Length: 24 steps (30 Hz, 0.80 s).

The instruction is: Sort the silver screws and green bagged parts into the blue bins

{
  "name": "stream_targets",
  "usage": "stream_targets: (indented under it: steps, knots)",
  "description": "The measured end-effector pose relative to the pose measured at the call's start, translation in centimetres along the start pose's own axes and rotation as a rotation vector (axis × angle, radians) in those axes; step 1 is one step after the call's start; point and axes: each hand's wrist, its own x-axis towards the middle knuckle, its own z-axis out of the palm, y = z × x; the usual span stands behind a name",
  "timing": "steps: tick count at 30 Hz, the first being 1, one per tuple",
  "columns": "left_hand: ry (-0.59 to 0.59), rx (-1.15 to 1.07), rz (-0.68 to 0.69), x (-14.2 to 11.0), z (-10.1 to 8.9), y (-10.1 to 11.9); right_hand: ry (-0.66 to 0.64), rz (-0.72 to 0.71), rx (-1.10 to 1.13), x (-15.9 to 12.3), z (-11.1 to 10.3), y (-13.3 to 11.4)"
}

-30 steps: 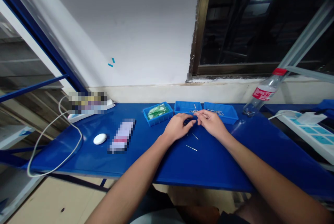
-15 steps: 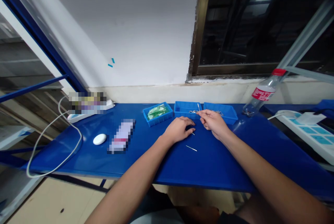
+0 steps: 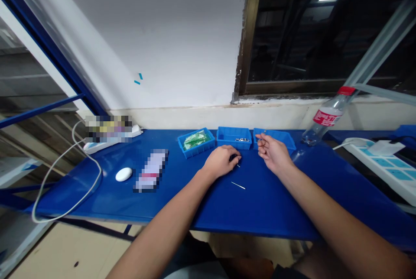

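Loosely, my left hand (image 3: pixel 222 160) curls over the blue table (image 3: pixel 260 209), a gap between thumb and fingers; a short sliver of metal (image 3: pixel 238 165) shows just by my thumb tip, and I cannot tell whether I grip it or it merely lies there. My right hand (image 3: pixel 274 153) has its thumb and forefinger drawn close together, and anything pinched between them is too small to make out. A thin metal pin (image 3: pixel 238 185) lies on the table nearer me than both hands, between my forearms. Just beyond my left hand sits the middle tray (image 3: pixel 224 133), holding small metal pieces (image 3: pixel 242 140); the right tray (image 3: pixel 284 138) is behind my right hand, partly hidden by it. Left of my left hand, the left tray (image 3: pixel 201 148) holds green packets (image 3: pixel 196 139).
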Motion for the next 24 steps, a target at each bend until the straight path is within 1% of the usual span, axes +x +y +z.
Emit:
stream_targets:
  steps: [3,6,10,15,20,22,24]
  knots:
    - [-0.005,-0.012,0.016,-0.1,-0.2,0.4,-0.022,0.031,-0.024,-0.1,0.1,0.1]
    - [-0.025,-0.026,0.043,-0.2,-0.5,0.5,-0.056,0.027,-0.041,0.0,0.1,0.2]
    - [-0.087,-0.083,0.092,-0.3,-1.0,-0.3,-0.096,-0.009,-0.04,0.1,0.1,0.3]
    - [-0.114,-0.157,0.161,-0.1,-0.9,-1.4,-0.14,-0.038,-0.054,-0.3,0.4,0.2]
    - [-0.101,-0.101,0.191,0.1,-0.5,-1.6,-0.16,-0.039,-0.067,-0.8,0.8,0.0]
    - [-0.071,-0.074,0.192,0.1,-0.6,-1.4,-0.168,-0.049,-0.081,-1.0,0.9,-0.1]
    - [-0.018,-0.084,0.184,0.1,-0.7,-1.0,-0.181,-0.071,-0.118,-1.2,1.0,-0.2]
